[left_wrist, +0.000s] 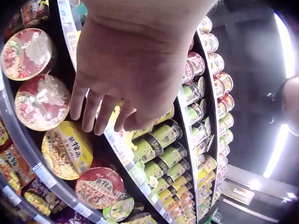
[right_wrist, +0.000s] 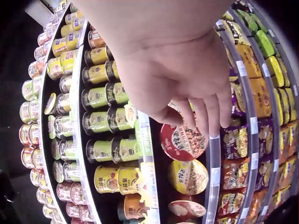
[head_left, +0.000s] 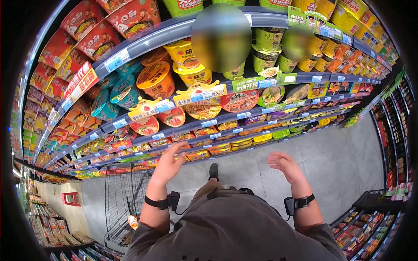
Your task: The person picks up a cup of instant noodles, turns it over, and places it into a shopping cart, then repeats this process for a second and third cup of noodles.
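The fingers (left_wrist: 103, 119) of the left hand (head_left: 169, 165) are loosely extended, with narrow gaps between them. Those of the right hand (head_left: 285, 167) hang slightly bent, also a little apart. Both hands are raised before the shelf (head_left: 244, 115), well apart from each other; how near the fingertips come to the goods is hard to tell.

Beyond them, a yellow bowl (head_left: 203, 112), a red bowl (head_left: 239, 101) and a green bowl (head_left: 271, 95) stand side by side along the shelf's front edge. Packets (head_left: 220, 148) fill the tiers below. On the tier above, yellow cups (head_left: 191, 74) and an orange cup (head_left: 155, 79) sit behind crown-shaped tags (head_left: 199, 93) on its front edge.

A black band circles each wrist. One shoe (head_left: 213, 171) shows on the grey floor (head_left: 261, 191) near the shelf's bottom edge, and a wire cart (head_left: 124, 195) stands to the person's left.
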The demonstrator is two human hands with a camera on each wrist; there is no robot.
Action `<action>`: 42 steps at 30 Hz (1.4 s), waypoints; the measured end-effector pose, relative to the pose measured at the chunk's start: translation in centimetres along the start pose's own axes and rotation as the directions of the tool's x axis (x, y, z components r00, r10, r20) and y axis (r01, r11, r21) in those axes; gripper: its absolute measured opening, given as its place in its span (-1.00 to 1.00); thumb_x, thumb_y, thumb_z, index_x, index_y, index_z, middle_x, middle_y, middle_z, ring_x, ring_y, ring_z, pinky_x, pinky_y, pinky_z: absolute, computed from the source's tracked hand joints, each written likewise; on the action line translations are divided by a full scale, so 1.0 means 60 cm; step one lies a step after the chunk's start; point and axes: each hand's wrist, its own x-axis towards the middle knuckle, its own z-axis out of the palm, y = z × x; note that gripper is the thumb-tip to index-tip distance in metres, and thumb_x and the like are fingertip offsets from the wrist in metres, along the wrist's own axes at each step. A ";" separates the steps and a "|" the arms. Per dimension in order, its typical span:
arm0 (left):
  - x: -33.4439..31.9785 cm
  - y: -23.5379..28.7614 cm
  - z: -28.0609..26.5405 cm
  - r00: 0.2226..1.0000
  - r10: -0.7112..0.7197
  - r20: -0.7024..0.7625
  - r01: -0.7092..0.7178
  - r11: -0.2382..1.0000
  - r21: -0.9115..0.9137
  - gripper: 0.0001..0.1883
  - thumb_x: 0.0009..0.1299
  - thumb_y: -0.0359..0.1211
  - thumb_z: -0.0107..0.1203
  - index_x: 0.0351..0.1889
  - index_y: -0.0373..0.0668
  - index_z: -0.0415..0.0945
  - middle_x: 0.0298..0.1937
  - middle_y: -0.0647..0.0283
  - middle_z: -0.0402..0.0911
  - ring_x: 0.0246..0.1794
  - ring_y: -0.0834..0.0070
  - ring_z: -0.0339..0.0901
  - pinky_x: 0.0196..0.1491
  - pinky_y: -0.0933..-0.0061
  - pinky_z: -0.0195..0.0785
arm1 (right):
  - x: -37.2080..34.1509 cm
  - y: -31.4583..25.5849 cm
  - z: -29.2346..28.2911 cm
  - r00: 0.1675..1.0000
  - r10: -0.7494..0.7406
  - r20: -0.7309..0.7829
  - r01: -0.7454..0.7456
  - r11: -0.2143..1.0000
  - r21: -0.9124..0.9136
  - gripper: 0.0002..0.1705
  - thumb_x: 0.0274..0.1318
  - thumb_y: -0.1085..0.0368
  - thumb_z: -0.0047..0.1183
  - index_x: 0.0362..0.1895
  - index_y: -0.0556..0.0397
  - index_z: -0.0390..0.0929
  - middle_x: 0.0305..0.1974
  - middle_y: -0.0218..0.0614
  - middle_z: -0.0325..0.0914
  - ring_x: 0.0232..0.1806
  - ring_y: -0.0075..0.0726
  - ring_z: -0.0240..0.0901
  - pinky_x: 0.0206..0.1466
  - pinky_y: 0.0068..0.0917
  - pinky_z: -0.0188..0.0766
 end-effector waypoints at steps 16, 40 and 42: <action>0.205 0.112 -0.129 0.895 0.317 -0.313 -0.329 0.944 0.015 -0.45 0.49 -0.55 -0.03 0.46 -0.32 0.23 0.47 0.03 0.33 0.47 0.20 0.34 0.45 0.18 0.21 | 0.151 -0.304 0.225 0.816 -0.415 0.403 0.484 0.871 -0.084 -0.26 0.26 0.50 -0.06 0.54 0.16 0.14 0.56 -0.14 0.15 0.60 -0.13 0.07 0.59 -0.15 0.03; 0.332 0.134 -0.192 0.955 0.289 -0.064 -0.283 0.955 0.089 -0.34 0.42 -0.50 0.13 0.47 -0.43 0.18 0.37 -0.18 0.43 0.43 -0.01 0.38 0.43 0.20 0.19 | 0.313 -0.417 0.362 0.598 -0.669 0.441 0.704 0.702 0.110 0.05 0.09 0.67 -0.10 0.64 0.19 -0.29 0.66 -0.02 -0.28 0.72 -0.06 -0.42 0.69 -0.14 -0.44; 0.326 0.127 -0.188 0.904 0.410 -0.121 -0.379 0.899 0.218 -0.27 0.41 -0.53 0.13 0.52 -0.46 0.08 0.40 -0.20 0.38 0.46 0.01 0.34 0.47 0.20 0.15 | 0.307 -0.411 0.359 0.580 -0.681 0.447 0.708 0.693 0.137 0.04 0.12 0.63 -0.06 0.64 0.21 -0.29 0.66 -0.02 -0.29 0.72 -0.05 -0.42 0.69 -0.12 -0.44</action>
